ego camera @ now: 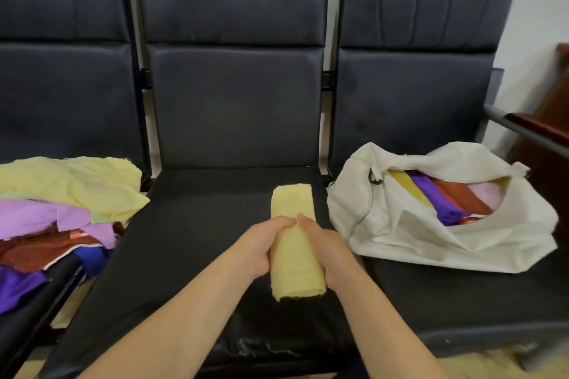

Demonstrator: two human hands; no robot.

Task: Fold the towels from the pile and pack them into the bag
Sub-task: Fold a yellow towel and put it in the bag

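— Where is the yellow towel (294, 255)?

— On the middle seat (197, 243) of 3 dark padded chairs. It is folded into a long narrow strip that runs from near to far, toward the right side of the seat.

— And the 2 hands?

— The left hand (257, 251) clasps the strip's left edge and the right hand (326, 251) its right edge. Both have their fingers curled onto the cloth, and their fingertips nearly meet on top. They hold the strip around its middle, so the far end lies free on the seat beyond the fingers and the near end sticks out toward the person.

— The rest of the towels?

— A loose pile (61, 212) sits on the left seat, with pale yellow on top and lilac, rust and purple beneath.

— The bag?

— The white bag (385, 224) lies slumped on the right seat, just beside the strip's far end. Its zip (363, 215) is undone, and folded towels (446, 200) in yellow, purple, rust and pink show in the mouth.
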